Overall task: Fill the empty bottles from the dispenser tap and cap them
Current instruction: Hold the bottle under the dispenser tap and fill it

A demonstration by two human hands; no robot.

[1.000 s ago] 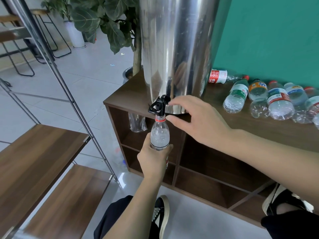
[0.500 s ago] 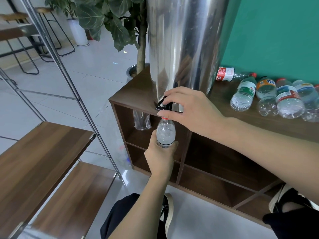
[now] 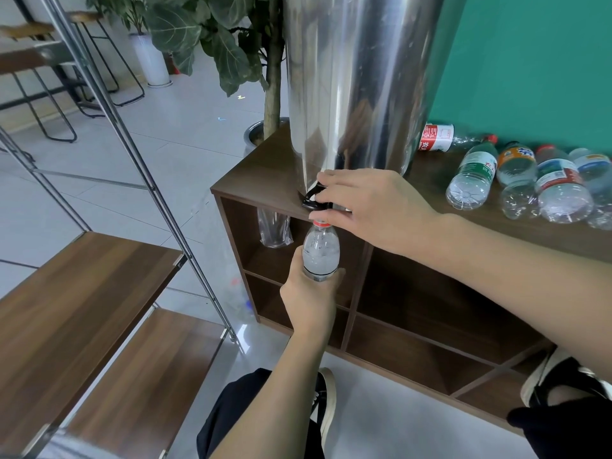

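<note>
Bottle [image 3: 320, 251] sits upright under the black tap [image 3: 313, 199], its red-ringed mouth just below the spout, at the counter's [image 3: 265, 173] front edge. Your left hand [image 3: 309, 298] wraps its grip around the bottle's lower body. Your right hand [image 3: 371, 207] curls its fingers over the tap, hiding most of it. At 3 o'clock, the other bottles [image 3: 516, 180] lie on their sides. At 12 o'clock stands the steel dispenser [image 3: 357, 77], with a plant [image 3: 212, 38] at 11.

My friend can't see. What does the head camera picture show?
A left hand holds a clear plastic bottle under the black tap of a tall shiny steel dispenser, while the right hand holds the tap. More plastic bottles lie on the brown wooden cabinet.
</note>
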